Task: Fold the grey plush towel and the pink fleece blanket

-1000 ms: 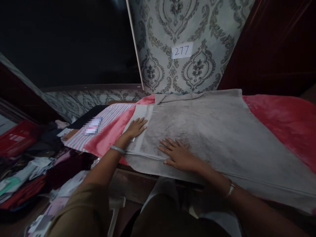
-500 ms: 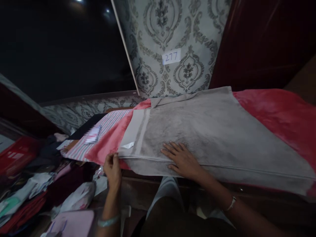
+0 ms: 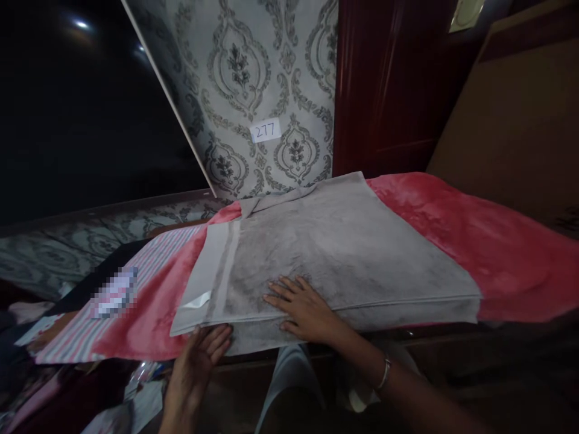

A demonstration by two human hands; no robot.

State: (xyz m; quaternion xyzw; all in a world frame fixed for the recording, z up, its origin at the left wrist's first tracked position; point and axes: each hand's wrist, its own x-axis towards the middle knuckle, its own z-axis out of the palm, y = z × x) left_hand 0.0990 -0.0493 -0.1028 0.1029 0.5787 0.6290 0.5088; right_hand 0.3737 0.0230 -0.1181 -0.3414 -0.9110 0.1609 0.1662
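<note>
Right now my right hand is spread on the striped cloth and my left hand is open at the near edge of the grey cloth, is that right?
Not quite: your right hand is spread on the grey cloth, as the head view shows. Your left hand is open at that cloth's near edge, as you said.

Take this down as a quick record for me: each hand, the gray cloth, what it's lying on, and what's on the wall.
Left hand: open, palm turned up, at the near edge toward the left corner
Right hand: spread flat, palm down, on the gray cloth
Gray cloth: laid out, white tag near its left end
Beneath: red cloth, showing on both sides
Wall: patterned wallpaper, paper reading 277
</note>
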